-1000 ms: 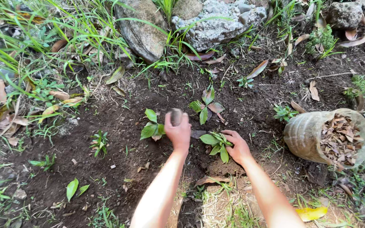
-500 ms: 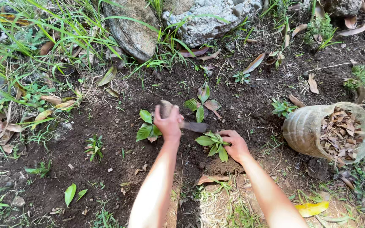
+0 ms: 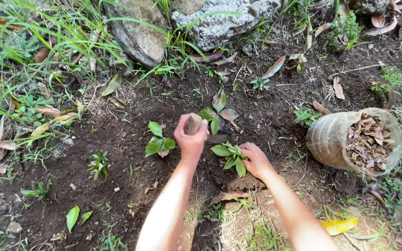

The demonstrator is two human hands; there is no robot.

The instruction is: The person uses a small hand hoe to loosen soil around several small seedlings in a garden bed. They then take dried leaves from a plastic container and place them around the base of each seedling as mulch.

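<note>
Dark, loose soil (image 3: 117,139), scattered with dry leaves. Left hand (image 3: 191,139): raised over the soil, fingers wrapped tight round brown wooden tool handle (image 3: 193,123); blade end hidden. Right hand (image 3: 256,160): fingers curled, resting against seedling (image 3: 231,155) at its right side; how far open, impossible to say. Second seedling (image 3: 159,142): just left of the left hand. Third seedling (image 3: 217,114): beyond both hands. Sack of dry leaves (image 3: 354,142): tipped over, well right. Grey rocks (image 3: 173,28): far edge.
</note>
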